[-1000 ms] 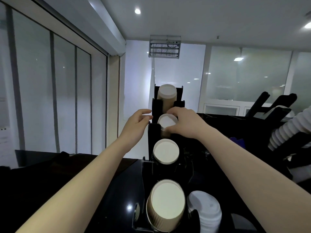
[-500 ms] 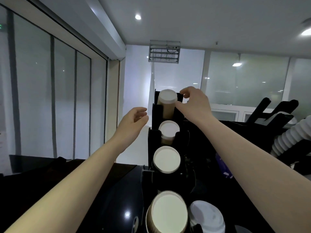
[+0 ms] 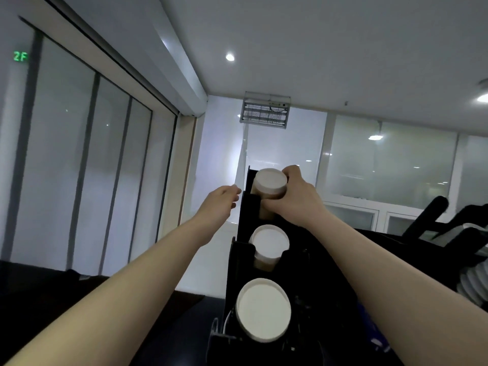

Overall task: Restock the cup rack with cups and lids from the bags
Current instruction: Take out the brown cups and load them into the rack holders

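The cup rack (image 3: pixel 237 260) is a tall black stand that rises from the lower centre of the view, and every position below is given relative to it. Its nearest visible slot holds the lower cup stack (image 3: pixel 264 310), whose white round end faces the camera. The slot behind and above this one holds the middle cup stack (image 3: pixel 269 243), which has a brown side wall below a white end. The top slot holds the top cup stack (image 3: pixel 270 182), which has the same form.

The right hand (image 3: pixel 297 198) is closed around the right side of the top cup stack and grasps it, with the fingers curled over its far edge and the thumb below. The right forearm crosses in front of the right half of the rack and hides that side. The left hand (image 3: pixel 220 204) hangs just left of the rack's top section, loosely cupped and holding nothing; contact with the rack edge cannot be determined.

Right of the rack, at the frame edge, lies a ribbed stack of white lids (image 3: pixel 472 283) under dark angled arms (image 3: pixel 433 212). Beyond the rack, a grilled wall fixture (image 3: pixel 265 113) hangs below the ceiling. Far left, a green 2F sign (image 3: pixel 20 56) glows beside the glass panels (image 3: pixel 79 167).
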Demonstrator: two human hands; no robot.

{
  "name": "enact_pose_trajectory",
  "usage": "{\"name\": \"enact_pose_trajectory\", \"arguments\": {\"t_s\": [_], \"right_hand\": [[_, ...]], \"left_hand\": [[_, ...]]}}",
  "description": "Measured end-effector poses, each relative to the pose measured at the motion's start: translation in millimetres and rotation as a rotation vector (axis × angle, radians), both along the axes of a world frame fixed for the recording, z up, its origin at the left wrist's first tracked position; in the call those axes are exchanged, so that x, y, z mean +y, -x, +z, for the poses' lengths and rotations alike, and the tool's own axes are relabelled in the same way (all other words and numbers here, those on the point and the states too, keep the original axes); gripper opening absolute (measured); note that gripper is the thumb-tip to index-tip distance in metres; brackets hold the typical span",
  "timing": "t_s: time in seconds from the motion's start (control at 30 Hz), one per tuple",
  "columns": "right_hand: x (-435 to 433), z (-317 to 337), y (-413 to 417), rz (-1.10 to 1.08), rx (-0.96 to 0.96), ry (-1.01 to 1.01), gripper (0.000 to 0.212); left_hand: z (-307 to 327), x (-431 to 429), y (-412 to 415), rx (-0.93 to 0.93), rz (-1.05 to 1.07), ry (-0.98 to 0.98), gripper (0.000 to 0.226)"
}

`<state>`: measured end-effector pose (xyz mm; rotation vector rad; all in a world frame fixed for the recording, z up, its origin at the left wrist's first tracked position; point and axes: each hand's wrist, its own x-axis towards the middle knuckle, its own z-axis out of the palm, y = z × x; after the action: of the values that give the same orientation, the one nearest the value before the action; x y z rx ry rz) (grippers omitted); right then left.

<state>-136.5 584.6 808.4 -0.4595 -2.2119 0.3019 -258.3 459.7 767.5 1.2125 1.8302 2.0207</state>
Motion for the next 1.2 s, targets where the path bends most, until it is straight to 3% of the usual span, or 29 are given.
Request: {"name": "enact_pose_trajectory", "arguments": {"t_s": [0.1, 0.2, 0.33, 0.47, 0.6, 0.9, 0.97, 1.07, 1.2], "right_hand": [[10.3, -5.4, -1.8, 0.124, 0.084, 0.109, 0.059], [19.5, -9.0, -5.4, 0.329, 0.121, 0.429, 0.054], [29.1, -7.1, -3.7, 0.255, 0.093, 0.737, 0.076], [27.8, 3.3, -1.9, 0.311, 0.091, 0.873, 0.055], [30.9, 6.0, -2.6, 0.275, 0.054, 0.864, 0.043], [30.6, 12.4, -7.3, 0.275, -0.07, 0.792, 0.052], [28.0, 13.0, -9.2, 0.293, -0.069, 0.801, 0.055], [24.2, 14.4, -12.7, 0.337, -0.046, 0.831, 0.061], [13.4, 13.5, -15.6, 0.327, 0.003, 0.833, 0.061]], "left_hand": [[-4.1, 16.0, 0.0, -0.1, -0.066, 0.035, 0.037], [-8.2, 22.9, 4.5, -0.154, -0.085, 0.034, 0.042], [-9.8, 26.3, 11.5, -0.18, -0.098, 0.042, 0.042], [-4.8, 28.1, 14.5, -0.222, -0.098, 0.039, 0.04], [-1.1, 27.4, 19.0, -0.233, -0.124, 0.07, 0.038], [6.6, 18.7, 24.8, -0.208, -0.33, 0.111, 0.055], [9.1, 18.4, 23.2, -0.184, -0.336, 0.108, 0.057], [15.5, 17.6, 17.7, -0.197, -0.321, 0.069, 0.041], [19.5, 12.9, 6.2, -0.158, -0.282, 0.114, 0.053]]}}
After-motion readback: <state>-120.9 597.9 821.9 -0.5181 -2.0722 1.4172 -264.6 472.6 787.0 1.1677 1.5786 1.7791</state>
